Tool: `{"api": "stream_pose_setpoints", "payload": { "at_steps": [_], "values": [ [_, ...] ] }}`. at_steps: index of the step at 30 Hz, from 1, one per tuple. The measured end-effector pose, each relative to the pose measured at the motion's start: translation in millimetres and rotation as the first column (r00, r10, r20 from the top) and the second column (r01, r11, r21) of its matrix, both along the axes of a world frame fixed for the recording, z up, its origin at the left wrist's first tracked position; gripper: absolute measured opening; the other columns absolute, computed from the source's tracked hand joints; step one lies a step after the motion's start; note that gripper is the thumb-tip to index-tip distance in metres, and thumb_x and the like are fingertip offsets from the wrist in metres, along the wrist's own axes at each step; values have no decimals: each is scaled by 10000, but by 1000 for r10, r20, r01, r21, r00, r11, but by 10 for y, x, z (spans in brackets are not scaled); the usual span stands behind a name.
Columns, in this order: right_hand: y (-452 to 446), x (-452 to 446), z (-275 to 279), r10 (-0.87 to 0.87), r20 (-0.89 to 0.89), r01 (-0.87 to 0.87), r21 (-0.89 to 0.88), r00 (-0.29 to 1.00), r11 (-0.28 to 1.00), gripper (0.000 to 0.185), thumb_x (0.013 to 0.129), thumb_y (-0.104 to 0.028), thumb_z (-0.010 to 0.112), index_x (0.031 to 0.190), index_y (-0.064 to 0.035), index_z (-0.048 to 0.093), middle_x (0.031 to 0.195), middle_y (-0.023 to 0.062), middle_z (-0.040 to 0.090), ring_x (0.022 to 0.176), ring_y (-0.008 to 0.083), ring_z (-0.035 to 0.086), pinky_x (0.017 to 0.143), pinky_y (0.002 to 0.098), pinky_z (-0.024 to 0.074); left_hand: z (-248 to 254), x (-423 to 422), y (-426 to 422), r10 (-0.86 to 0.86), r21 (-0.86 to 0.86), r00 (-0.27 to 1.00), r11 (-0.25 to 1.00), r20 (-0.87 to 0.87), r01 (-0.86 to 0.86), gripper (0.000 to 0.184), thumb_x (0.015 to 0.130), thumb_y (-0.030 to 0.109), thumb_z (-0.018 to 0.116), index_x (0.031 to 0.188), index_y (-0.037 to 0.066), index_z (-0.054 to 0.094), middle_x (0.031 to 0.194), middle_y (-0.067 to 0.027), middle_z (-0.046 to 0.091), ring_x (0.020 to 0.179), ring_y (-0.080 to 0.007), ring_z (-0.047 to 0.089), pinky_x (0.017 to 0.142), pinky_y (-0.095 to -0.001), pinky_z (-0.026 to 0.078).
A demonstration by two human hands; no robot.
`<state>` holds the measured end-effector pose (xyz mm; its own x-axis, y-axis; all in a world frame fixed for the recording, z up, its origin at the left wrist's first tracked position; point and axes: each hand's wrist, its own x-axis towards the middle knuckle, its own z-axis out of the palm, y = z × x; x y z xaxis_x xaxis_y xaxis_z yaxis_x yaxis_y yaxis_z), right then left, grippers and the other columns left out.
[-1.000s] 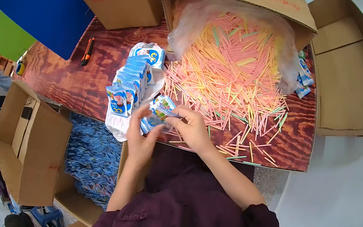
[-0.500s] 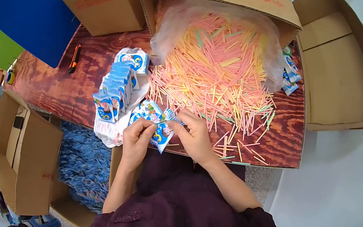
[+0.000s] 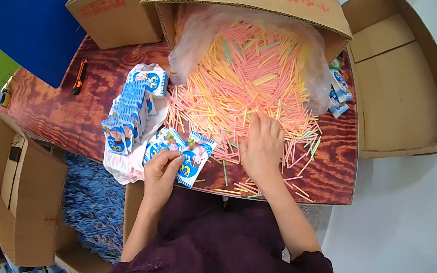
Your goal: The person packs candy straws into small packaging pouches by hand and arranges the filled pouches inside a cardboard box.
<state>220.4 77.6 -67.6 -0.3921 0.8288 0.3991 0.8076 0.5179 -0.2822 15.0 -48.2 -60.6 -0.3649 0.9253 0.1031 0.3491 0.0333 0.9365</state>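
Over sticks (image 3: 226, 89), right fingers (image 3: 267, 127), left (image 3: 167, 158) pinching packets (image 3: 196, 159)

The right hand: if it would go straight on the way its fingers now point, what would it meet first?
The right hand would first meet the heap of pink and yellow sticks. Its fingertips look at or just above them; one view leaves the exact gap unclear.

Printed packets (image 3: 196, 159): glossy plastic film
Pastel sticks (image 3: 244, 80): smooth
Bag liner (image 3: 189, 49): crinkled translucent plastic
Open carton (image 3: 240, 1): matt corrugated cardboard
Tabletop (image 3: 50, 113): smooth, wood-grained
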Motion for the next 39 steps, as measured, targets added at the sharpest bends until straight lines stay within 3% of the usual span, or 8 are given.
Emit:
{"api": "stream_pose_setpoints", "payload": {
  "at_steps": [14, 19, 25, 29, 31, 35, 37, 39],
  "values": [
    [521, 20, 30, 81, -14, -74, 261, 997, 962, 183, 757, -106, 549, 913, -20, 592, 1064, 144, 543, 1055, 308, 480, 880, 444, 373, -78, -68, -56, 40, 1, 997, 999, 63, -40, 64, 875, 13, 613, 871, -51, 614, 744, -21, 550, 686, -71, 492, 612, -221, 388],
    [691, 50, 170, 77, -173, -83, -25, 982, 996, 258, 728, -14, 590, 983, -23, 628, 922, 158, 636, 933, 322, 580, 828, 422, 420, -88, -57, -21, 28, -14, 994, 1000, 107, -27, 61, 887, 17, 600, 857, -35, 612, 762, 11, 545, 708, -47, 485, 626, -204, 388],
    [946, 116, 84, 45, -251, -76, -116, 967, 990, 165, 763, -70, 588, 910, -10, 634, 748, 217, 626, 706, 412, 586, 650, 472, 449, -85, -60, -4, 20, -1, 997, 1000, 75, -20, 54, 887, 9, 595, 859, -35, 610, 762, 14, 550, 709, -46, 485, 631, -205, 392],
    [1050, 158, 71, -33, -332, -35, -195, 943, 980, 167, 830, -110, 605, 952, -6, 653, 723, 162, 645, 593, 309, 597, 560, 387, 466, -86, -59, -29, 48, -7, 995, 999, 83, -47, 67, 866, 7, 623, 859, -58, 612, 724, -39, 548, 666, -87, 492, 603, -234, 388],
    [1071, 145, 142, -341, -689, -233, -596, 639, 769, 177, 925, -145, 569, 1039, -35, 649, 685, 51, 622, 559, 136, 549, 515, 258, 419, -85, -67, -38, 50, -17, 995, 999, 90, -49, 68, 870, 9, 621, 860, -58, 613, 728, -36, 551, 669, -82, 491, 605, -231, 388],
    [1116, 320, 109, -445, -809, -663, -577, 384, 477, 222, 957, -168, 553, 1128, -45, 623, 689, -23, 569, 543, 40, 442, 493, 195, 363, -118, -69, -36, 45, -2, 989, 999, 140, -45, 72, 877, 14, 618, 860, -55, 610, 738, -27, 557, 676, -72, 486, 611, -223, 390],
    [1014, 315, 135, -685, -676, -857, -495, 273, 147, 317, 965, -164, 547, 1259, -46, 548, 714, -14, 546, 541, 58, 423, 493, 200, 357, -117, -67, -28, 44, 3, 985, 999, 168, -45, 72, 878, 15, 618, 859, -54, 609, 739, -25, 558, 678, -71, 486, 613, -221, 390],
    [910, 261, 131, -695, -665, -860, -493, 273, 134, 358, 967, -162, 543, 1304, -44, 505, 730, -7, 542, 552, 57, 425, 493, 199, 351, -97, -54, -24, 30, 11, 989, 999, 144, -32, 73, 878, 15, 618, 859, -55, 605, 741, -22, 560, 683, -68, 487, 616, -220, 391]
  ]
}}
